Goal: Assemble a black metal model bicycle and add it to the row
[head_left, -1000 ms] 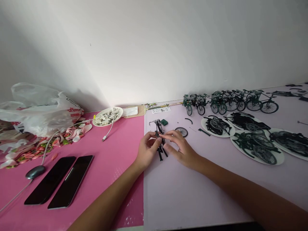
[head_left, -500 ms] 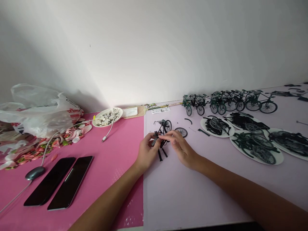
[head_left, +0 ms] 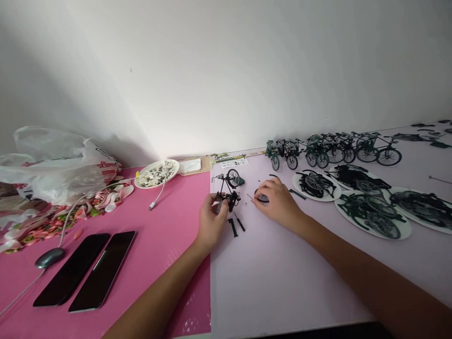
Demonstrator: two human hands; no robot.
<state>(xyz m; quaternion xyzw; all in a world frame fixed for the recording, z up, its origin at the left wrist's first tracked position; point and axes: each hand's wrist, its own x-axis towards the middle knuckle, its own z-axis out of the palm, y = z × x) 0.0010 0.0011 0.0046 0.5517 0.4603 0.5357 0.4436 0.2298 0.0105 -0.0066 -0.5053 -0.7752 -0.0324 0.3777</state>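
Note:
My left hand (head_left: 212, 219) is closed around the black frame of a model bicycle (head_left: 229, 193), whose spoked wheel points toward the wall. My right hand (head_left: 277, 200) is to the right of it, thumb and fingers pinched on a thin rod (head_left: 249, 196), its tip jutting out to the left. Beneath those fingers lies a loose spoked wheel (head_left: 262, 198), partly covered by the hand. Two short black strips (head_left: 233, 228) rest on the table just below the bicycle. A curved black piece (head_left: 273, 176) shows behind the right hand.
Several assembled model bicycles (head_left: 335, 148) stand along the wall. Plates of bicycle parts (head_left: 341, 207) sit at the right. On the pink half are two phones (head_left: 102, 270), a computer mouse (head_left: 50, 256), a plate of small pale pieces (head_left: 176, 165), a cable and a plastic bag (head_left: 67, 165).
My right hand has left the bicycle and moved right, over the loose wheel, where it now pinches a thin rod. My left hand keeps the bicycle, shifted slightly left.

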